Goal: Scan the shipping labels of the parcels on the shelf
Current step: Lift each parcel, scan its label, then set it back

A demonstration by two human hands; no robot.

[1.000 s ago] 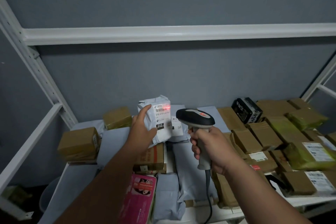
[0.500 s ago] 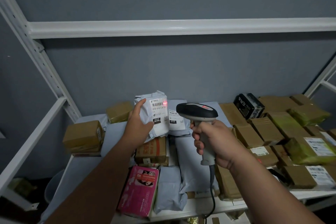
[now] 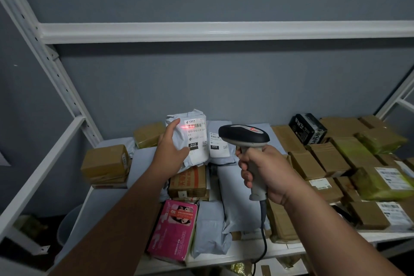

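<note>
My left hand (image 3: 170,154) holds a pale grey mailer parcel (image 3: 197,123) upright above the shelf, thumb across its lower front. Its white shipping label (image 3: 196,135) faces me, and a red scan line falls on the barcode at the label's top left. My right hand (image 3: 263,170) grips the handle of a black and grey barcode scanner (image 3: 244,135), whose head points at that label. A second grey mailer with a white label (image 3: 218,146) leans just behind, between the held parcel and the scanner.
The white shelf (image 3: 246,251) carries several brown boxes (image 3: 105,163), grey mailers (image 3: 237,197), a pink packet (image 3: 173,228), a black box (image 3: 308,128) and yellow-green bags (image 3: 380,183). An upper white shelf beam (image 3: 224,31) crosses overhead. The scanner's cable (image 3: 264,242) hangs past the front edge.
The red scan line has slid from the label's upper right to its upper left. Both hands stay in nearly the same place while the view shifts slightly.
</note>
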